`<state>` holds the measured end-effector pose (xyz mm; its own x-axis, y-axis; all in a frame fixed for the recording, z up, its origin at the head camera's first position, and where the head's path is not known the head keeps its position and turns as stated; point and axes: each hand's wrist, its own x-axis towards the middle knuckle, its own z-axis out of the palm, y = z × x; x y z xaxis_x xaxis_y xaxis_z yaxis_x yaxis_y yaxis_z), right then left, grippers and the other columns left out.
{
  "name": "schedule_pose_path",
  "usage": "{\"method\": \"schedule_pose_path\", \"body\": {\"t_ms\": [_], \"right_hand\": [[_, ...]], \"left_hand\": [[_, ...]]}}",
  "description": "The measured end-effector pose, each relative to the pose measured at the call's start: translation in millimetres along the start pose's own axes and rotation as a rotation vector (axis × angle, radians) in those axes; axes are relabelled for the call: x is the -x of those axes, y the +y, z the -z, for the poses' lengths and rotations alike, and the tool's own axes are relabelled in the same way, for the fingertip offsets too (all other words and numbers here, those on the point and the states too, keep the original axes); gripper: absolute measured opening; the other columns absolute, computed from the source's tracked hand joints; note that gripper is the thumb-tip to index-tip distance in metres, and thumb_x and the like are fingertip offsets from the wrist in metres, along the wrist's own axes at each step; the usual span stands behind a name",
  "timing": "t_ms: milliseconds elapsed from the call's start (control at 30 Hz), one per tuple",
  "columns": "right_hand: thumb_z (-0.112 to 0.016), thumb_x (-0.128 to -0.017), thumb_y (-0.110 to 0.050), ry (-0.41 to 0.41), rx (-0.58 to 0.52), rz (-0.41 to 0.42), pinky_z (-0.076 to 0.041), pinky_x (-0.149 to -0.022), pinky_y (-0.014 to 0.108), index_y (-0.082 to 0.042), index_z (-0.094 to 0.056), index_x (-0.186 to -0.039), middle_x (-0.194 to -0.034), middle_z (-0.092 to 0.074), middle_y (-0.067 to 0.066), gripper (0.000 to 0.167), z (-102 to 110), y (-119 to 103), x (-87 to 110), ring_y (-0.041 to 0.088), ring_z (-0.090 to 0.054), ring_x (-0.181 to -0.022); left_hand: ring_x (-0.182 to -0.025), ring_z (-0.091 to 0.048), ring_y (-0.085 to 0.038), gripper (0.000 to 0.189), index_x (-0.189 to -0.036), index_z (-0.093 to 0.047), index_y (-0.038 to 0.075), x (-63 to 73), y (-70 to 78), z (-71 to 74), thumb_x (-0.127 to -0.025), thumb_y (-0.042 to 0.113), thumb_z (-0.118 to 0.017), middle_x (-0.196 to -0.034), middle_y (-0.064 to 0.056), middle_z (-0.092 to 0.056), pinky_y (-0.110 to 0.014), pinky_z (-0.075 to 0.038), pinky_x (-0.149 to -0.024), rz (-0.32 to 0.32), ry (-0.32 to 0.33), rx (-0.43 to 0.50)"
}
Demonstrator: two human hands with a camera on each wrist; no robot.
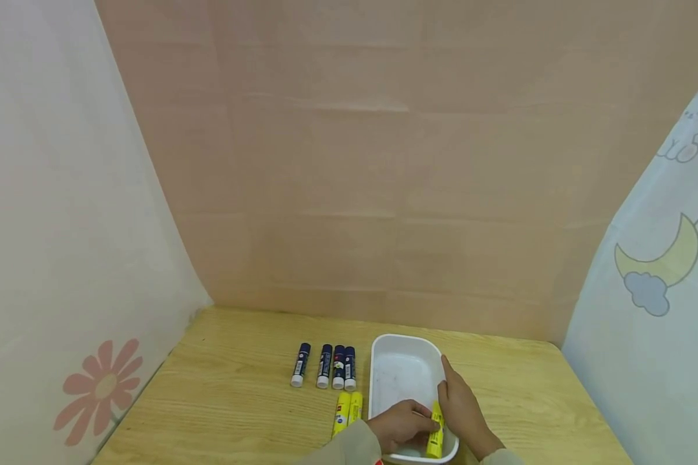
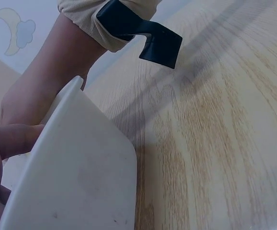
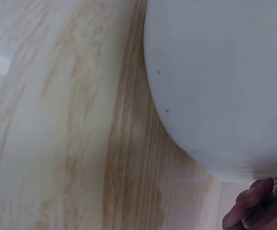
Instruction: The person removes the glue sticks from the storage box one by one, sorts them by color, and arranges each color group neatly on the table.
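A white plastic tub (image 1: 401, 378) stands on the wooden table. At its near right corner, a yellow glue stick (image 1: 435, 442) is inside the rim. My left hand (image 1: 401, 423) reaches over the tub's left wall and pinches this stick at its side. My right hand (image 1: 464, 410) grips the tub's right rim, and its curled fingers (image 3: 248, 201) appear by the tub wall in the right wrist view. In the left wrist view, the left hand's thumb (image 2: 18, 139) shows behind the tub wall (image 2: 90, 167).
Two yellow glue sticks (image 1: 341, 413) lie side by side left of the tub, partly behind the left sleeve (image 1: 351, 445). Several navy glue sticks with white ends (image 1: 324, 366) lie in a row farther back. A brown backdrop (image 1: 349, 194) and white side sheets (image 1: 64, 226) enclose the table.
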<state>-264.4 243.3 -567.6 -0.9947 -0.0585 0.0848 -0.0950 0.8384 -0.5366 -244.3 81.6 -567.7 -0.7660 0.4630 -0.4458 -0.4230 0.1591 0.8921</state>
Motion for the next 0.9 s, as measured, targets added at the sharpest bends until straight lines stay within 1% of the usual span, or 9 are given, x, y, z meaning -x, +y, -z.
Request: {"method": "schedule_pose_path", "body": {"t_ms": [300,400,567,900], "right_hand": [[-0.036,-0.100,-0.008,0.014,-0.004,0.016,-0.037,-0.103,0.057,0.009,-0.022,-0.149,-0.145,-0.038,0.030,0.054,-1.1,1.9,-3.3,0.045,-0.038,-0.132],[-0.036,-0.100,-0.007,0.007,-0.013,0.003,-0.036,-0.104,0.057,0.009,-0.021,-0.150,-0.147,-0.036,0.029,0.054,-2.5,2.7,-2.3,0.044,-0.037,-0.133],[-0.033,-0.099,-0.008,-0.009,-0.025,-0.021,-0.035,-0.105,0.056,0.008,-0.019,-0.150,-0.149,-0.035,0.028,0.055,-4.0,3.7,-2.1,0.043,-0.036,-0.134],[-0.036,-0.099,-0.006,0.012,-0.006,-0.002,-0.037,-0.103,0.057,0.009,-0.021,-0.149,-0.147,-0.037,0.028,0.054,-2.0,1.8,-3.1,0.043,-0.038,-0.133]], "left_hand": [[-0.081,-0.060,-0.015,0.021,-0.101,-0.058,0.006,1.8,1.3,-0.4,-0.089,0.017,-0.071,-0.093,-0.003,-0.061,-0.030,-0.052,-0.077,-0.022,0.009,0.008],[-0.081,-0.060,-0.015,0.021,-0.101,-0.058,0.006,2.6,0.9,-0.8,-0.090,0.018,-0.071,-0.092,-0.003,-0.061,-0.031,-0.051,-0.077,-0.012,0.006,-0.002],[-0.082,-0.062,-0.015,0.022,-0.102,-0.057,0.007,1.3,-1.8,-2.0,-0.090,0.018,-0.071,-0.092,-0.004,-0.061,-0.032,-0.052,-0.077,-0.003,-0.005,0.010],[-0.082,-0.062,-0.015,0.021,-0.103,-0.056,0.006,0.5,0.6,-0.8,-0.090,0.016,-0.070,-0.093,-0.004,-0.062,-0.032,-0.052,-0.078,-0.016,-0.014,0.019]]}}
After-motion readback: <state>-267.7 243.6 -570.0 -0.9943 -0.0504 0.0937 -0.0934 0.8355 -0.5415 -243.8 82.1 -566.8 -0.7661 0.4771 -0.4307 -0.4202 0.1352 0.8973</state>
